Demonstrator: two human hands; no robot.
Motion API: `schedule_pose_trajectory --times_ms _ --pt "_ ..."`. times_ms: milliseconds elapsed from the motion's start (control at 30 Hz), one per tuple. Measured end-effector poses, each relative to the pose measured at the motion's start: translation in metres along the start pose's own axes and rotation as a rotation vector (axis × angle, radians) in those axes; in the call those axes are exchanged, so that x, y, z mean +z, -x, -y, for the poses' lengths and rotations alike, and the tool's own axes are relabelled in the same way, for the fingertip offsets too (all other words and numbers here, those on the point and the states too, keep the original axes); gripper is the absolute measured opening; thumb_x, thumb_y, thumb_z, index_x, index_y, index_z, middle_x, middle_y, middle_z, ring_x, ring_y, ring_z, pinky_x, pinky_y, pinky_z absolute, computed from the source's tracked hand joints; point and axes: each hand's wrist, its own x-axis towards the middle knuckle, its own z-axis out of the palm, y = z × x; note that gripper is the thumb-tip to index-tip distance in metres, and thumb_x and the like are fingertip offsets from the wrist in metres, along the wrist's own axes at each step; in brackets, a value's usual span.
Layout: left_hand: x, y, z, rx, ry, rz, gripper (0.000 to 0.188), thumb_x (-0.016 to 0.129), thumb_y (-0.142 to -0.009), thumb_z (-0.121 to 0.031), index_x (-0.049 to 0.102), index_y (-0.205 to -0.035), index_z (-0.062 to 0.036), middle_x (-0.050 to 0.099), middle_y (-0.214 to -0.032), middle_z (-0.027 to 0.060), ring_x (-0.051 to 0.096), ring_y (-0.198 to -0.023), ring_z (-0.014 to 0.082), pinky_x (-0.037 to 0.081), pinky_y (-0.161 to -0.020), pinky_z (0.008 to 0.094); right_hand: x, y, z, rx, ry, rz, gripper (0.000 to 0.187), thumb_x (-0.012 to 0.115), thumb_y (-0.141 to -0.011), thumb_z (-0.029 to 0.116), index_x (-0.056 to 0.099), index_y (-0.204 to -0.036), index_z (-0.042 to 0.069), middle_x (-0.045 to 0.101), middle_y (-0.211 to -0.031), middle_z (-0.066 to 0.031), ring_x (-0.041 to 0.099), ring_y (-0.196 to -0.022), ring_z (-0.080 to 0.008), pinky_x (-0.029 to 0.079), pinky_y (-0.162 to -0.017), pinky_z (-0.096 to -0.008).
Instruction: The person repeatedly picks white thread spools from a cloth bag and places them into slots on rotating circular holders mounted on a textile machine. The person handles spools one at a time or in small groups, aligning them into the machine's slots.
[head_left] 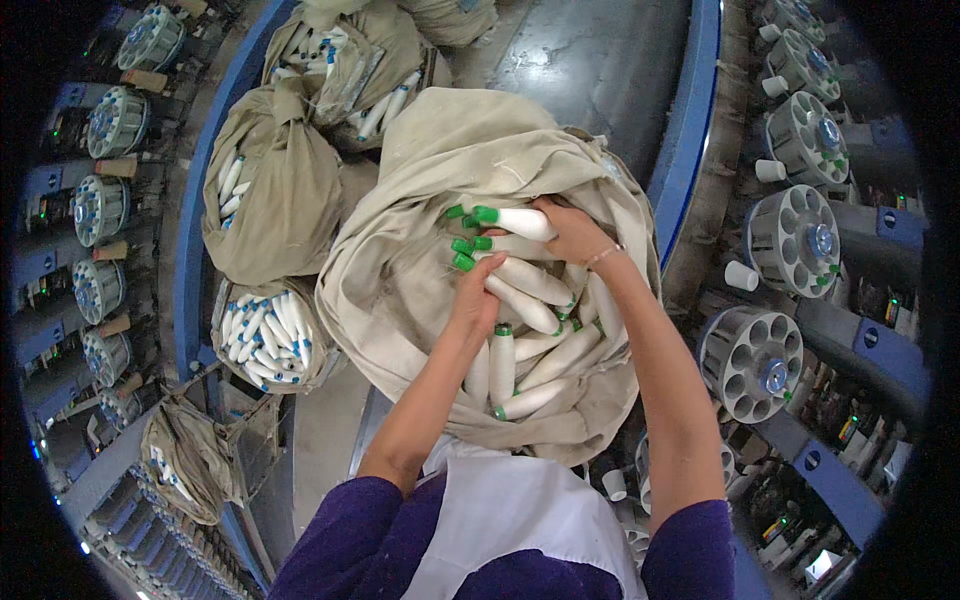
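Note:
A large beige canvas sack [390,240] lies open in front of me, with several white yarn bobbins [545,372] with green ends inside. Over its mouth, my left hand [482,288] is closed on white yarn bobbins [527,304], their green tips pointing left. Just right of it, my right hand [575,235] wraps round the thick end of another yarn bobbin [520,222]. The bobbins between my hands lie side by side as a bunch; the fingers beneath them are partly hidden.
On the left stand a sack [275,190] and a bin [270,335] of blue-tipped bobbins, with more sacks [345,70] behind. Machine rows flank both sides, with round bobbin magazines [795,240] at right. A blue rail [690,110] runs along the aisle.

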Motion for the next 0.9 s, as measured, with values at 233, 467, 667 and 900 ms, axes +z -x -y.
schedule_pose_trajectory --times_ms 233,467,667,900 --pt "0.012 -0.023 -0.011 0.031 -0.066 0.073 0.036 0.066 -0.083 -0.006 0.058 -0.118 -0.0062 0.061 -0.112 0.0066 0.056 -0.106 0.0201 0.043 -0.097 0.0372 0.0 0.121 0.0 0.062 -0.968 -0.275 0.046 0.068 -0.08 0.005 0.05 -0.121 0.011 0.058 -0.125 -0.007 0.051 -0.122 -0.0232 0.039 -0.105 -0.0391" --pt "0.063 0.02 -0.015 0.444 -0.604 0.32 0.032 0.067 -0.078 0.001 0.063 -0.11 -0.0056 0.059 -0.117 0.0046 0.052 -0.11 0.0202 0.041 -0.096 0.035 0.023 0.26 -0.021 0.017 -1.866 -0.727 0.07 0.064 -0.086 0.041 0.028 -0.141 0.014 0.057 -0.113 -0.0079 0.057 -0.11 -0.0269 0.047 -0.097 -0.0514" --pt "0.136 0.11 -0.007 1.328 -1.645 0.808 0.029 0.071 -0.062 0.002 0.068 -0.09 -0.0044 0.059 -0.118 0.0085 0.05 -0.103 0.0293 0.041 -0.088 0.0386 0.04 0.332 -0.032 0.112 -1.681 -0.851 0.067 0.065 -0.088 0.029 0.03 -0.141 0.009 0.055 -0.121 -0.0103 0.06 -0.104 -0.0219 0.055 -0.083 -0.037" --pt "0.163 0.222 0.033 1.497 -1.549 1.222 0.026 0.078 -0.06 -0.008 0.067 -0.084 -0.0045 0.06 -0.116 0.0105 0.049 -0.1 0.028 0.039 -0.086 0.0381 0.067 0.41 -0.028 -0.095 -1.639 -0.835 0.063 0.056 -0.095 0.031 0.022 -0.145 0.014 0.055 -0.107 -0.0079 0.06 -0.086 -0.0137 0.052 -0.06 -0.0243"
